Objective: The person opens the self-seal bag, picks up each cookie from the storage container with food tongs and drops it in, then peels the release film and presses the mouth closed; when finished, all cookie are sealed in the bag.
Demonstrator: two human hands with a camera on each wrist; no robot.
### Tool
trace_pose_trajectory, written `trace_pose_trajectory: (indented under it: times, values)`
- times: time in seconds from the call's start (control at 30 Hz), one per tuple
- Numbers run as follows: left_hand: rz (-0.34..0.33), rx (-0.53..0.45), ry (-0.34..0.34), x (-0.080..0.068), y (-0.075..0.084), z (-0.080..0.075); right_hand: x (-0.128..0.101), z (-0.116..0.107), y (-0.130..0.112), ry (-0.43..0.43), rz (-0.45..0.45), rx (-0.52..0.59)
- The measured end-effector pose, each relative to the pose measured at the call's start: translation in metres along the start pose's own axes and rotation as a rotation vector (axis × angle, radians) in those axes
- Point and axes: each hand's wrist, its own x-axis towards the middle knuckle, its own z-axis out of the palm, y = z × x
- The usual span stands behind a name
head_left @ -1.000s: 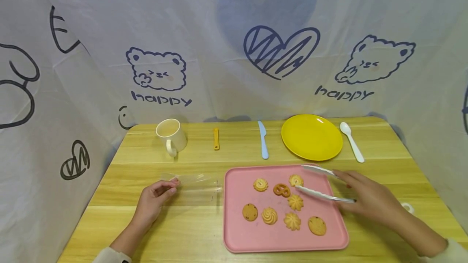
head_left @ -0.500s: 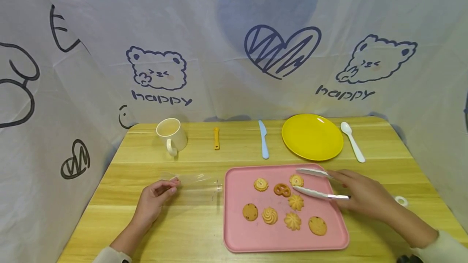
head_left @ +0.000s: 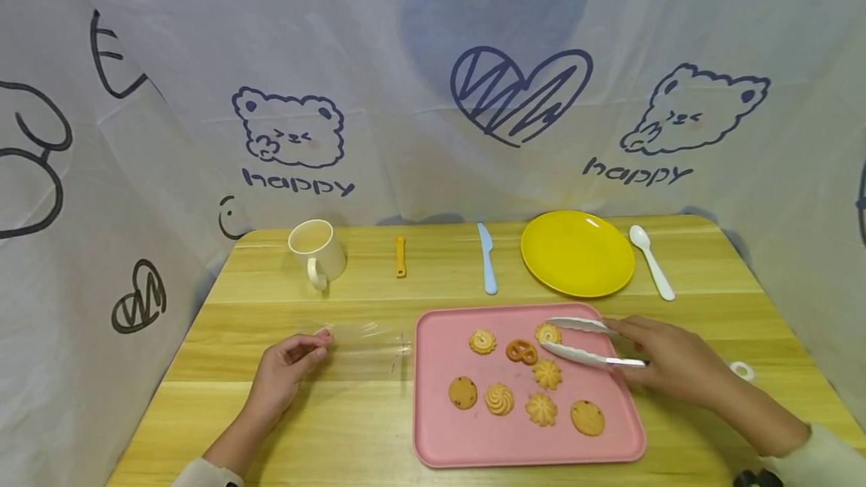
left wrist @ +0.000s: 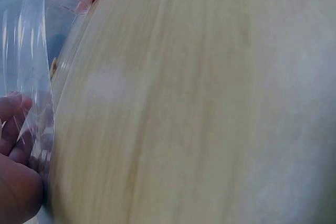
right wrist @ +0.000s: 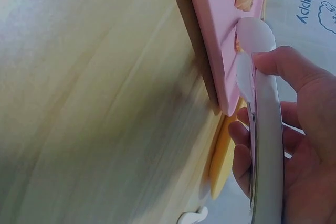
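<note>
My right hand (head_left: 666,359) grips white tongs (head_left: 582,340) over the far right corner of a pink tray (head_left: 433,442). The tong tips sit on either side of a round cookie (head_left: 548,333). Several more cookies lie on the tray, among them a pretzel one (head_left: 522,352). In the right wrist view my fingers (right wrist: 302,108) wrap the tongs (right wrist: 262,124) above the tray (right wrist: 220,40). My left hand (head_left: 287,367) pinches the edge of a clear plastic bag (head_left: 361,340) lying flat on the table left of the tray. The left wrist view shows the bag (left wrist: 31,77) against my fingers (left wrist: 16,145).
Along the back of the wooden table (head_left: 338,419) stand a cream mug (head_left: 316,250), a small orange tool (head_left: 401,255), a light blue knife (head_left: 485,267), a yellow plate (head_left: 577,252) and a white spoon (head_left: 651,260). A tape roll (head_left: 742,371) lies at the right.
My right hand has slid left with the tongs, and their arms have narrowed around the round cookie at the tray's far right. The left hand and bag have stayed put.
</note>
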Motion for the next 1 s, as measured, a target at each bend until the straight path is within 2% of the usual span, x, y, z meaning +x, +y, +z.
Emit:
trace_pose_trajectory:
  times: [0.5,1.0]
  values:
    - [0.001,0.001,-0.002,0.0,0.0,-0.001,0.009,-0.011,-0.012,0.048,-0.044,-0.011]
    - [0.004,0.004,-0.008,0.001,-0.002,-0.001,0.033,-0.01,-0.042,0.025,-0.137,-0.021]
